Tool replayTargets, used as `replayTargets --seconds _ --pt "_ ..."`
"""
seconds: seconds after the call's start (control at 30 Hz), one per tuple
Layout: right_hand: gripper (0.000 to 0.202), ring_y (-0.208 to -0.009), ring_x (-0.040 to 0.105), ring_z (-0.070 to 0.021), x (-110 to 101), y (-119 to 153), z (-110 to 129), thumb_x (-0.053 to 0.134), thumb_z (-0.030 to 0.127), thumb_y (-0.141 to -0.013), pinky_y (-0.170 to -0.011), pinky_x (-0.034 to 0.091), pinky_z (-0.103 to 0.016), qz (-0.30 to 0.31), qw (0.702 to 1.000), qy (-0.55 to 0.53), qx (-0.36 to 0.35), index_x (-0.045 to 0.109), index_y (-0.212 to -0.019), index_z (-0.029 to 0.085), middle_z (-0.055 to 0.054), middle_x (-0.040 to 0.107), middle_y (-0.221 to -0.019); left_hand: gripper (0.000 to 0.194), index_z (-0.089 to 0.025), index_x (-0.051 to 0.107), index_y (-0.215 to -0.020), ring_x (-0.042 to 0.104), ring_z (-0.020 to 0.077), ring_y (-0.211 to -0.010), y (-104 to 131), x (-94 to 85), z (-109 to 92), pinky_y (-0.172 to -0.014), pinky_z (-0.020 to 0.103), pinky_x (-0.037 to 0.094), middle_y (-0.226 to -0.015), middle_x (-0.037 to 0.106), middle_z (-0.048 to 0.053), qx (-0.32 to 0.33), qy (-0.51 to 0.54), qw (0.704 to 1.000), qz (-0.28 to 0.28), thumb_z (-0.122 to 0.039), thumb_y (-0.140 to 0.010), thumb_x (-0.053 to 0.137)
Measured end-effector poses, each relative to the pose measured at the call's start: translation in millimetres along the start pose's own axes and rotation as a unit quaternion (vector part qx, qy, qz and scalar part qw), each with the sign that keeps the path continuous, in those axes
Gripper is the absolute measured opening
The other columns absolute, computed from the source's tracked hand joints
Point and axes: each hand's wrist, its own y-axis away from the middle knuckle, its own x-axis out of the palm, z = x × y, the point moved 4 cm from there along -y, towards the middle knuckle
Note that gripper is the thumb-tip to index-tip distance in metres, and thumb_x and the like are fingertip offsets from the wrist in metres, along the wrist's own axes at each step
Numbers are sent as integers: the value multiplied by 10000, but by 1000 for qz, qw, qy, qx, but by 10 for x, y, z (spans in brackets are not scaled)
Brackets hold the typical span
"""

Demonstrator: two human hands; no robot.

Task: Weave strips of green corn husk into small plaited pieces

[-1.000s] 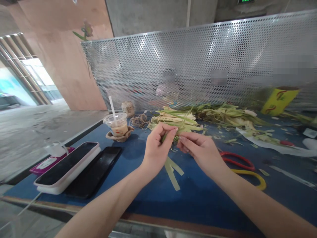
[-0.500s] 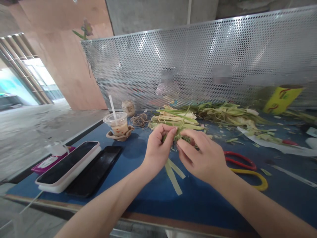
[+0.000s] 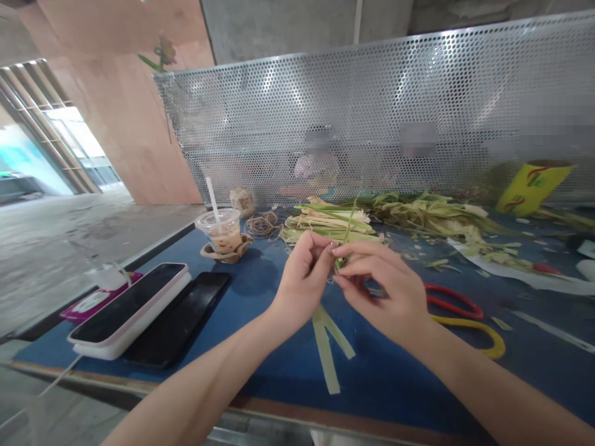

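My left hand [image 3: 307,272] is closed in a pinch on pale green leaf strips [image 3: 329,353], whose two flat ends hang below it over the blue table. Close against it, my right hand [image 3: 379,279] has its thumb and fingertips closed on the same green strips, at a small bunched part between the hands. The fingers hide most of that part. A thin green end sticks up above the fingertips. Behind the hands lies a stack of cut pale green leaves [image 3: 325,220]. Scissors [image 3: 458,303] with one red and one yellow handle loop lie by my right wrist.
On the left are a drink cup [image 3: 220,232] in a cardboard holder, a white-cased phone [image 3: 130,310] and a black phone [image 3: 181,322]. Twine [image 3: 261,224], loose leaves [image 3: 427,214] and a yellow container [image 3: 532,189] stand before a perforated metal screen [image 3: 353,105]; people show dimly behind it.
The hanging strip ends have swung lower and slightly right. My right fingers have shifted up and closer to the left fingertips, covering more of the bunched part.
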Motion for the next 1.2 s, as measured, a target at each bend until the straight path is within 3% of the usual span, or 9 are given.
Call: replayTargets --seconds 0.13,0.27,0.47,0.6,0.7,0.9,0.97,1.07,1.2 --pt "67 -467 539 -57 18 -6 -168 591 196 -773 -359 425 -174 -48 943 -213 253 553 -718 195 -4 641 -793 129 -190 417 -732 411 84 -546 19 19 32 -521 217 328 -614 459 -39 16 -12 1000 9 -245 -830 480" --pt "129 -363 487 -52 30 -9 -283 672 242 -708 -316 415 -176 -62 883 -311 345 558 -726 182 49 581 -582 107 -200 418 -759 400 91 -551 60 16 29 -539 227 326 -610 440 -42 58 -76 995 14 -235 -856 450" --pt "138 -423 572 -93 -21 -35 -292 703 213 -665 -405 514 -219 -79 887 -293 349 601 -750 174 40 612 -577 88 -218 443 -788 471 125 -583 113 11 -29 -617 275 338 -652 557 -11 120 -183 976 12 -228 -871 418" --pt "47 -391 563 -94 -57 -40 -254 672 218 -698 -403 508 -228 -78 914 -210 338 672 -733 187 28 626 -568 133 -216 482 -756 455 118 -566 135 33 -93 -678 300 299 -598 548 -31 213 -319 923 6 -131 -843 427" --pt "96 -430 579 -78 -61 -59 -202 600 205 -765 -443 518 -227 -40 947 -149 282 691 -795 211 7 663 -752 159 -212 482 -752 496 123 -626 136 33 -106 -691 298 279 -635 571 -27 244 -387 889 5 -96 -835 412" --pt "209 -706 611 -124 -87 -68 -112 557 173 -801 -637 536 -264 10 991 -5 133 674 -965 227 -24 638 -866 135 -207 472 -759 525 114 -625 130 2 -128 -720 302 275 -679 595 -31 260 -419 870 1 -110 -840 424" --pt "221 -708 604 -123 -88 -64 -116 548 164 -808 -642 536 -262 15 992 3 124 676 -968 247 -15 630 -833 132 -202 471 -740 525 108 -615 126 -1 -129 -720 300 286 -676 597 -33 252 -404 880 -2 -114 -833 441" --pt "284 -752 614 -131 -42 -52 -158 571 146 -783 -638 553 -257 28 985 -65 157 648 -1026 269 -20 617 -890 129 -200 467 -716 524 110 -598 94 -19 -104 -681 284 334 -641 585 -30 185 -314 931 -13 -147 -832 454" --pt "432 -812 628 -147 60 -12 -235 585 92 -733 -630 576 -261 18 940 -237 243 549 -1129 260 -18 590 -892 109 -193 468 -727 535 110 -585 33 -27 -39 -555 234 397 -658 582 -8 53 -123 991 -20 -222 -832 478"
